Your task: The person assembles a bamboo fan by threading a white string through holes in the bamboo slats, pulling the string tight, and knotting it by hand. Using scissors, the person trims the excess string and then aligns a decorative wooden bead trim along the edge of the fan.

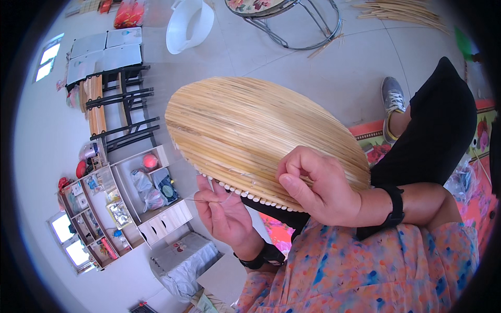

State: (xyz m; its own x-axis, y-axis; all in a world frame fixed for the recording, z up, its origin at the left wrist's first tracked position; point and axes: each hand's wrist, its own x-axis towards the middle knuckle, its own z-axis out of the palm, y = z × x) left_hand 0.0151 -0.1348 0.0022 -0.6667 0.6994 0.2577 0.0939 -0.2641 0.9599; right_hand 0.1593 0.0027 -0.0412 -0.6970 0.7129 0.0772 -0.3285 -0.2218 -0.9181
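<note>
A round, flat mat of pale plant stalks [250, 120] leans tilted across my lap, its cut stalk ends lined up along the near edge. By that edge my left hand [224, 219] is closed in a pinch on a thin needle [198, 200], which sticks out to the left. Some of its fingers reach behind the mat's rim. My right hand [329, 193] lies against the upper face near the right side, fingers curled in and thumb close to the index finger. Whatever it may hold is too small to make out.
Beyond the mat, a round stool with metal legs [292, 48] and a white tub [180, 31] stand on the tiled floor. Loose stalks [402, 13] lie at the far right. Shelves [122, 208] and folded black-legged furniture [122, 109] line the left. My leg [438, 125] extends right.
</note>
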